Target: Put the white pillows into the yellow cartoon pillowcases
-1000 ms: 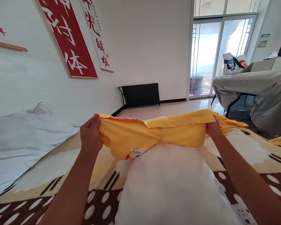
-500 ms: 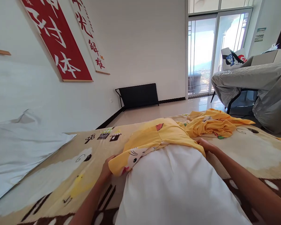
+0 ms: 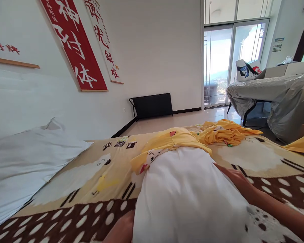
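Observation:
A white pillow (image 3: 190,199) lies lengthwise in front of me on a patterned blanket (image 3: 96,182). A yellow printed pillowcase (image 3: 172,140) covers only its far end, and the rest of the case lies bunched beyond it (image 3: 225,133). My right hand (image 3: 234,179) rests against the pillow's right side, blurred, with its fingers tucked out of sight at the pillow's edge. My left hand (image 3: 121,227) shows only as a blurred patch at the pillow's lower left side, its fingers hidden behind the pillow.
A second white pillow (image 3: 22,165) lies at the left by the wall. More yellow cloth (image 3: 302,143) shows at the right edge. Furniture under a grey cover (image 3: 276,98) stands at the right, and a black rack (image 3: 153,104) stands by the far wall.
Both hands let the raised pillowcase opening down over the pillow's far end. They then slid back towards me along the pillow's sides, and the view shifted slightly.

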{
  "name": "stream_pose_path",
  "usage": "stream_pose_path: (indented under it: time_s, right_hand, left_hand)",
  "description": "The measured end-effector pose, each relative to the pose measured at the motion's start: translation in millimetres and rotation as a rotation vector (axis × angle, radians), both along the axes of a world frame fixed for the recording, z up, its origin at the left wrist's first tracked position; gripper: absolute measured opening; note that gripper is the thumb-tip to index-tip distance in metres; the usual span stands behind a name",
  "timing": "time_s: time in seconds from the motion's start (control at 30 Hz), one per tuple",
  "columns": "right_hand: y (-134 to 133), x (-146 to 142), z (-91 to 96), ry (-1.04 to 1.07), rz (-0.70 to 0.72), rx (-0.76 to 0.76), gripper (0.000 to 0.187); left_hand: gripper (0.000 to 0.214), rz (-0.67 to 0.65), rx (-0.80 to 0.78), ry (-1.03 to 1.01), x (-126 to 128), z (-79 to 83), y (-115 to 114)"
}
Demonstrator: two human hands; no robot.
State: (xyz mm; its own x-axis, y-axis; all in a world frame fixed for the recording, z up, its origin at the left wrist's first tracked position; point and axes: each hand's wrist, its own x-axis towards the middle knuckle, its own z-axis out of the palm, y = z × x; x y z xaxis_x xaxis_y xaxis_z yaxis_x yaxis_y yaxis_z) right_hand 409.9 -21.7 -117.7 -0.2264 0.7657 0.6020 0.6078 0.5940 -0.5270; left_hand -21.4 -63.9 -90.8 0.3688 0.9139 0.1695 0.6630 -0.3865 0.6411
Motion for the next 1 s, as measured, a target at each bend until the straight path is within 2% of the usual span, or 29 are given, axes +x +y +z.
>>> stream_pose_path:
  time_s: [0.03, 0.1, 0.17, 0.23, 0.3, 0.33, 0.4, 0.47, 0.53, 0.6, 0.7, 0.77, 0.87, 0.93, 1.0]
  right_hand:
    - [8.8, -4.2, 16.3, 0.066, 0.016, -0.007, 0.054]
    - [30.2, -12.6, 55.2, 0.316, -0.073, 0.091, 0.038]
    - [50.5, -22.5, 94.2, 0.596, -0.183, 0.132, 0.022]
    - [63.9, -34.2, 122.2, 0.829, -0.176, 0.172, 0.021]
    - [69.1, -46.2, 132.8, 0.994, -0.112, 0.233, 0.024]
    - [69.5, -51.4, 131.7, 1.061, -0.089, 0.263, 0.024]
    - [68.8, -58.3, 121.0, 1.168, -0.095, 0.285, 0.020]
    - [68.8, -59.7, 105.8, 1.213, -0.168, 0.287, 0.020]
    - [69.6, -56.9, 92.8, 1.179, -0.224, 0.307, 0.022]
    - [68.7, -53.2, 84.6, 1.100, -0.240, 0.395, 0.022]
    - [59.2, -51.2, 81.2, 0.984, -0.246, 0.599, 0.016]
    - [48.4, -53.3, 83.4, 0.932, -0.227, 0.672, 0.015]
    - [31.7, -59.1, 89.9, 0.889, -0.093, 0.614, 0.013]
    - [22.0, -63.7, 94.0, 0.833, 0.028, 0.522, 0.012]
    - [13.0, -69.2, 96.5, 0.721, 0.141, 0.412, 0.013]
  left_hand:
    - [0.006, 0.029, 0.047, -0.066, 10.7, 22.0, 8.2]
    - [0.014, 0.150, 0.180, -0.248, 25.0, 70.3, 29.0]
    - [0.019, 0.292, 0.443, -0.574, 33.9, 114.2, 51.2]
    - [0.028, 0.150, 0.708, -0.850, 42.5, 144.3, 69.5]
    - [0.050, 0.028, 0.879, -0.884, 52.0, 156.8, 81.3]
    - [0.058, 0.033, 0.941, -0.853, 56.6, 157.0, 85.0]
    - [0.061, 0.149, 1.047, -0.789, 63.8, 149.1, 89.3]
    - [0.056, 0.254, 1.151, -0.777, 67.8, 135.2, 90.9]
    - [0.041, 0.285, 1.194, -0.775, 69.0, 120.2, 90.0]
    - [0.015, 0.252, 1.149, -0.805, 68.0, 106.3, 86.3]
    - [0.020, 0.132, 0.973, -0.893, 62.5, 92.4, 76.5]
    - [0.018, 0.078, 0.893, -0.973, 56.9, 90.2, 68.1]
    - [0.016, 0.050, 0.863, -1.048, 49.5, 95.3, 55.3]
    - [0.014, 0.019, 0.830, -1.021, 47.8, 99.7, 48.3]
    - [0.014, -0.071, 0.781, -0.955, 49.3, 101.7, 42.7]
